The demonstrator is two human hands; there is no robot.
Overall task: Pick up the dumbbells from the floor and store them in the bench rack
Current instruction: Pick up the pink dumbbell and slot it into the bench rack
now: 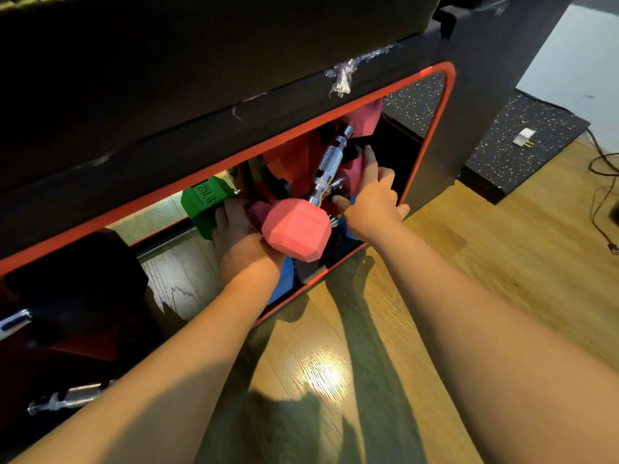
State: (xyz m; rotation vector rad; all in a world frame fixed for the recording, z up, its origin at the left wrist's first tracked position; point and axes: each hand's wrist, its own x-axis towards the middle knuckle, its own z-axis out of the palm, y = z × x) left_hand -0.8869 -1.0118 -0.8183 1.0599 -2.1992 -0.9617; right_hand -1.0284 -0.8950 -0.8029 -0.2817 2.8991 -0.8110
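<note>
Head view shows our pink dumbbell [296, 229] tilted inside the rack [432, 135], one end poking out toward us. Our left hand [234, 226] is closed on its near end and our right hand [371, 199] is curled by the shiny bar, so it looks nearly put away, but not let go yet. A green dumbbell [202, 204] sits just beside it, and other dumbbells are already stored. We read "25LB" on the green one. We see no dumbbells left on the floor [435, 262].
</note>
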